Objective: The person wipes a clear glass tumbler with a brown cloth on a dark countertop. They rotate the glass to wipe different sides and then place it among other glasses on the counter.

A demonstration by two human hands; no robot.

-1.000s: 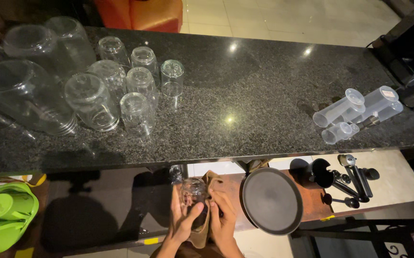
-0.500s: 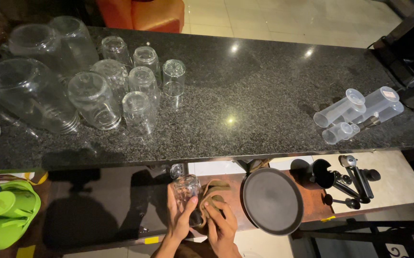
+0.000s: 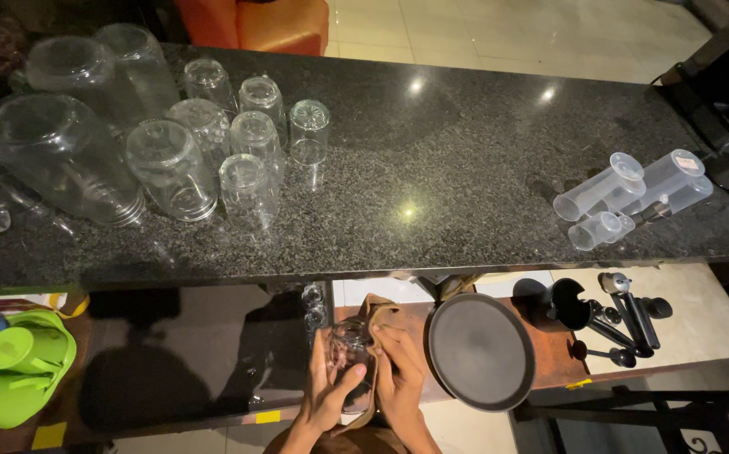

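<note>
step: we are wiping the glass (image 3: 349, 353) with the brown cloth (image 3: 370, 324), below the worktop (image 3: 465, 168)
left hand (image 3: 324, 395): curling round the glass
right hand (image 3: 398, 378): pressing the cloth onto it
next: rotating grip likely needed

Clear glass jar (image 3: 349, 351) tilted, wrapped by brown cloth (image 3: 375, 315).

Small label on right clear container (image 3: 686, 165)

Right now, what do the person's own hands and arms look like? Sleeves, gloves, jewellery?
Both the left hand and right hand are bare, with no gloves. No rings, watch or wristband show on either. The forearms are uncovered as far as the frame's bottom edge shows them, so no sleeve is in view. The light is dim, so finer marks cannot be told.
</note>
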